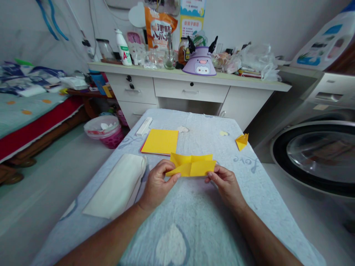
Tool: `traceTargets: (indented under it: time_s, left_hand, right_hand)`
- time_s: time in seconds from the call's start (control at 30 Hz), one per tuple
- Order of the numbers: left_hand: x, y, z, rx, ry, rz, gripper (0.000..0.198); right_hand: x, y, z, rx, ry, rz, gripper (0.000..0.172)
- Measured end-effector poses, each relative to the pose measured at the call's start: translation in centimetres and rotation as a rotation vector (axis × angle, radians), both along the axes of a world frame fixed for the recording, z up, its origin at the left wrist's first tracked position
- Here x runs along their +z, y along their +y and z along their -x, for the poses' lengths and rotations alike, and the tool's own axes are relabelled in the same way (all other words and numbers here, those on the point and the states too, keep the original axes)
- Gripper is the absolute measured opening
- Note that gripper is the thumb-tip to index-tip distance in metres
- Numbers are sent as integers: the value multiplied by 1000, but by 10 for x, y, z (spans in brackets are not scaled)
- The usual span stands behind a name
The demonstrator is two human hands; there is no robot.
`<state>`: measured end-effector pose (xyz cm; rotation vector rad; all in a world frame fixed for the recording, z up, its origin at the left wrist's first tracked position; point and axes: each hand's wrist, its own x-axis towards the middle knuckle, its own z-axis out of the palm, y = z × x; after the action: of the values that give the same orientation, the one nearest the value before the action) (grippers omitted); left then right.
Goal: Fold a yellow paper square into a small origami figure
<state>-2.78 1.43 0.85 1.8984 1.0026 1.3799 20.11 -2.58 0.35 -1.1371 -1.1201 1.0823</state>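
Note:
Between my two hands a sheet of yellow origami paper (195,168) is held above the table, creased across its middle and partly folded into a long shape. My left hand (161,177) pinches its left end between thumb and fingers. At the lower right corner, my right hand (223,181) grips it the same way. Just beyond lies a square stack of origami paper (161,141) with a yellow sheet on top and red showing at the edge. A small folded yellow paper piece (242,141) rests near the table's right edge.
A folded whitish cloth or bag (116,186) lies left on the cloth-covered table (205,129), with a narrow white box (144,126) farther back. Behind stands a white desk (191,88) crowded with items. A washing machine (327,147) is right, a lined bin (105,129) left.

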Motion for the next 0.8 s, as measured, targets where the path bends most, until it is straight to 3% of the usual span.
traceTargets:
  time_s: [0.1,0.2,0.37,0.43,0.57,0.7,0.8]
  left_hand:
    - [-4,-1,-3,18,-53,-4,15]
    - [-9,-3,-5,36,-136,50,36]
    - [-8,-1,-6,-53,-357,278,75]
    - [-6,1,-5,-125,-424,414,70]
    - [-5,2,-3,-235,-451,691,36]
    - [-5,0,-5,-214,-425,726,29]
    - [-4,-1,-6,-227,-397,730,29]
  right_hand:
    - [-2,1,2,-15,63,31,22]
    - [-5,2,4,-29,99,33,23]
    - [-8,3,5,-17,139,18,27]
    - [-8,4,7,0,145,-3,29]
    - [-6,3,10,28,129,-26,39]
    - [-6,1,9,77,116,-8,57]
    - [-7,-1,7,100,111,4,47]
